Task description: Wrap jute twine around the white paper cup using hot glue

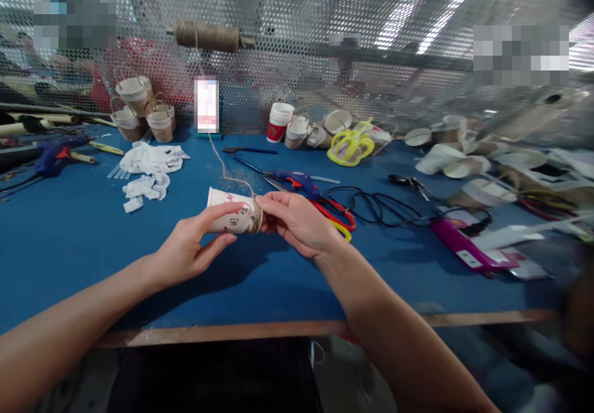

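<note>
A white paper cup (pixel 233 212) with a printed pattern lies sideways above the table between my hands. My left hand (pixel 195 237) grips it near its rim, thumb below and fingers on top. At the cup's other end, several turns of twine (pixel 257 215) wrap around it. My right hand (pixel 294 221) pinches at this wrapped end, its fingertips on the twine. From there the strand runs up past the phone to a large twine spool (pixel 206 36) on a bar at the mesh wall.
A blue glue gun (pixel 297 181), scissors (pixel 336 215) and pliers (pixel 250 150) lie beyond my right hand. Twine-wrapped cups (pixel 134 94), white lace (pixel 153 157), a lit phone (pixel 206 105) and stacked cups (pixel 279 122) stand or lie farther back. A purple tool (pixel 468 246) lies right.
</note>
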`<state>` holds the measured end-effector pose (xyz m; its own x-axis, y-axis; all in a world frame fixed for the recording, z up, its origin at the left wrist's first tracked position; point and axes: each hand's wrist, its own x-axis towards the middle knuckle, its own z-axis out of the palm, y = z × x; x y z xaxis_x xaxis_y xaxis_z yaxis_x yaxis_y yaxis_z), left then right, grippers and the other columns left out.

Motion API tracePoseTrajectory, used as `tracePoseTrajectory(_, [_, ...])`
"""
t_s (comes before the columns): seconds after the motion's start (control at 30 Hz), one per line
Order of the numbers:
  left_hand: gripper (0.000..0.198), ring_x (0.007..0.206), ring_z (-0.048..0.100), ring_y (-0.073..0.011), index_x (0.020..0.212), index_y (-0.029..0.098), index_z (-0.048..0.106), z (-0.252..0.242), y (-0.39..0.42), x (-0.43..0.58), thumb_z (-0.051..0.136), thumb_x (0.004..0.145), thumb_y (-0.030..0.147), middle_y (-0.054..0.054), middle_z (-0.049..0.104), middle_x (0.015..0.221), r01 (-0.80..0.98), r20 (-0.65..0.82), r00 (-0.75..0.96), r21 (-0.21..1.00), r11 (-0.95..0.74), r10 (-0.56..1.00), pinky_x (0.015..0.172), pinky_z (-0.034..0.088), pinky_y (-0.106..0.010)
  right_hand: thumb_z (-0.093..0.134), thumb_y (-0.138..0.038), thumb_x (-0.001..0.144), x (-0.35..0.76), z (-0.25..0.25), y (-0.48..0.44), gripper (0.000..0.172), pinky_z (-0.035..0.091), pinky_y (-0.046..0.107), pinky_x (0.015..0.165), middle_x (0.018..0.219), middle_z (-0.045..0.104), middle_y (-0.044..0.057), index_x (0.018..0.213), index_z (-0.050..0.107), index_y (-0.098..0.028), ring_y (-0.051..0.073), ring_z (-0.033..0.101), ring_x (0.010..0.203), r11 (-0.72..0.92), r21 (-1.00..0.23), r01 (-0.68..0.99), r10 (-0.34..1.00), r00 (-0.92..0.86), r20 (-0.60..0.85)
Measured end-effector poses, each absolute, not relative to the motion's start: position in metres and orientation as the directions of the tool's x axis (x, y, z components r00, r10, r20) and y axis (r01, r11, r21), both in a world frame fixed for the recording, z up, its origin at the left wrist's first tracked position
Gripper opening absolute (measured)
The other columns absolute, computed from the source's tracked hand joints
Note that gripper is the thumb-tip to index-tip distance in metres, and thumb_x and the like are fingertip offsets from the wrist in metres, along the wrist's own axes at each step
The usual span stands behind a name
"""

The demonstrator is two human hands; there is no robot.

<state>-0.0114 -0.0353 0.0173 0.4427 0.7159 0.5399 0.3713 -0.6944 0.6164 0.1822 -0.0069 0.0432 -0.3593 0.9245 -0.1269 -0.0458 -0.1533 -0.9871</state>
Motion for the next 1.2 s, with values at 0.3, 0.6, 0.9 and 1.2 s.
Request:
tracePoseTrajectory(0.3, [0.029,0.07,0.061,-0.0121,0.106,0.015,0.058,0.023,-0.03,-0.005,0.058,0.081,0.029,-0.006,0.066,0.095,0.142,0.275,0.288,0.935,-0.325,0.917,0.062,0.051,-0.02,0.061,-0.041,0.074,0.178,0.043,-0.014,0.027,0.039,0.024,0.055,0.057,0.055,-0.003,0.064,0.053,-0.017,0.009,0.05,0.054,0.137,-0.956,0.259,0.927,-0.373,0.032])
tracePoseTrajectory(0.6, [0.027,0.052,0.048,-0.0065,0.103,0.013,0.058,0.025,-0.035,-0.004,0.058,0.079,0.026,-0.003,0.063,0.083,0.193,0.241,0.343,0.928,-0.319,0.908,0.047,0.041,-0.017,0.057,-0.038,0.077,0.179,0.04,-0.009,0.024,0.042,0.028,0.071,0.085,0.06,0.004,0.083,0.059,-0.015,0.012,0.054,0.075,0.183,-0.955,0.232,0.943,-0.317,0.103])
tracePoseTrajectory(0.9, [0.029,0.059,0.049,-0.0072,0.101,0.011,0.054,0.025,-0.034,-0.002,0.058,0.077,0.026,-0.002,0.058,0.079,0.171,0.16,0.353,0.958,-0.231,0.922,0.054,0.042,-0.017,0.064,-0.028,0.07,0.176,0.041,-0.012,0.016,0.043,0.025,0.071,0.087,0.061,0.003,0.067,0.055,-0.016,0.009,0.054,0.073,0.117,-0.988,0.105,0.938,-0.338,0.076])
tracePoseTrajectory(1.2, [0.032,0.058,0.052,-0.0089,0.103,0.013,0.053,0.029,-0.034,-0.001,0.06,0.075,0.028,0.0,0.058,0.074,0.146,0.034,0.337,0.985,-0.088,0.941,0.055,0.044,-0.019,0.063,-0.029,0.073,0.178,0.04,-0.013,0.015,0.043,0.026,0.069,0.079,0.059,0.001,0.068,0.054,-0.017,0.01,0.053,0.071,0.225,-0.967,0.119,0.919,-0.355,0.171])
